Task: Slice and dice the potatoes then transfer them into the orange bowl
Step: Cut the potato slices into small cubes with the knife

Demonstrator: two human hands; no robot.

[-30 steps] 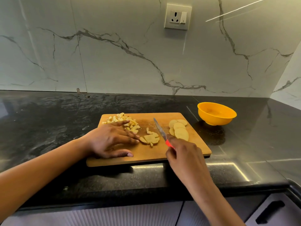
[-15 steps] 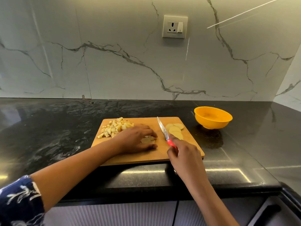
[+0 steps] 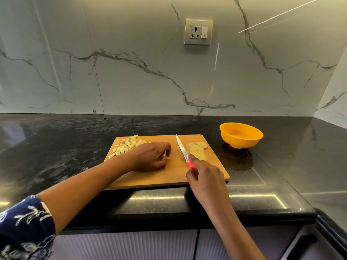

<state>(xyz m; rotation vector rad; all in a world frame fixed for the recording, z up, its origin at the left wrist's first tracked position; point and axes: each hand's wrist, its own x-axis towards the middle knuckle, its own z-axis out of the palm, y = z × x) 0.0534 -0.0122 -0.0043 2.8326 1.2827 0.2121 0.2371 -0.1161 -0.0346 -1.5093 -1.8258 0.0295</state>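
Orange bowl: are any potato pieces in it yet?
No, the orange bowl shows a bare inside; the diced potato and potato slices lie on the cutting board.

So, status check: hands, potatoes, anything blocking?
Left hand holds pale potato pieces mid-board; right hand grips red-handled knife. Diced potato pile, round potato slices on wooden board. Round orange bowl empty, path clear.

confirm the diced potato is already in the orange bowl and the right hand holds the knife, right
No. The head view shows the diced potato piled on the cutting board, at its far left corner; the orange bowl holds none. The right hand does hold the knife.
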